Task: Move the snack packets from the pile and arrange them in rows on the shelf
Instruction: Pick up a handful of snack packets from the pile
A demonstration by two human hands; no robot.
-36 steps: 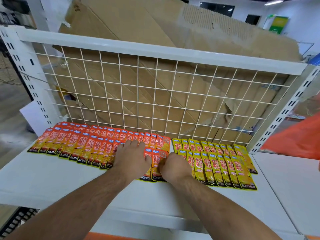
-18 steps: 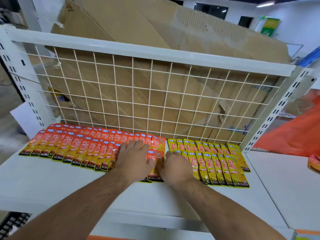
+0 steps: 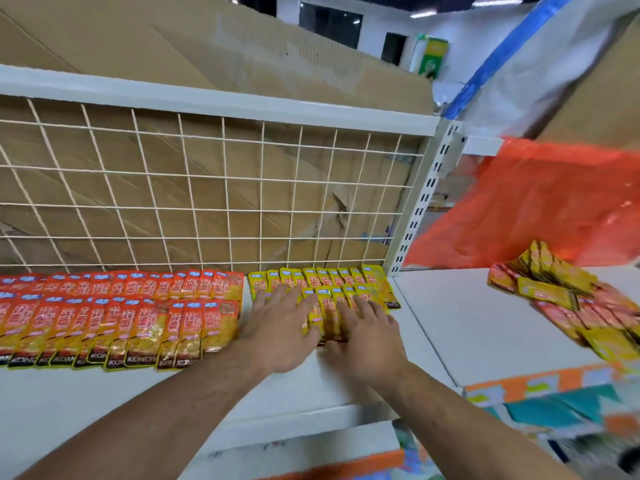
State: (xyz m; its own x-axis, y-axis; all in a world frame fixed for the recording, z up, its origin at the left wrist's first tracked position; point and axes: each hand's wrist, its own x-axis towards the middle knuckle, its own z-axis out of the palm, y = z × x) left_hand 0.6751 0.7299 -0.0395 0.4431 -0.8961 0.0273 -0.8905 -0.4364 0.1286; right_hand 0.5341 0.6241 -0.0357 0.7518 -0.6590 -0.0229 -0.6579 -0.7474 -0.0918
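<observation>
Two rows of orange snack packets [image 3: 131, 317] lie overlapped on the white shelf [image 3: 104, 393], filling its left and middle. To their right, two rows of yellow snack packets [image 3: 329, 282] reach the shelf's right post. My left hand [image 3: 280, 327] lies flat, fingers spread, on the left end of the yellow rows. Beside it, my right hand [image 3: 363, 327] presses flat on the front yellow row. Both hands cover much of that front row. A loose pile of yellow and orange packets [image 3: 568, 299] sits on the neighbouring shelf to the right.
A white wire grid [image 3: 194, 202] backs the shelf, with crumpled cardboard [image 3: 173, 50] behind it. A slotted upright post [image 3: 422, 202] divides the two shelves. An orange plastic bag [image 3: 540, 202] rises behind the pile. Colourful boxes [image 3: 554, 403] sit below the right shelf.
Both hands have moved right, from the end of the orange rows onto the yellow rows. The view has swung right, bringing the loose pile into sight.
</observation>
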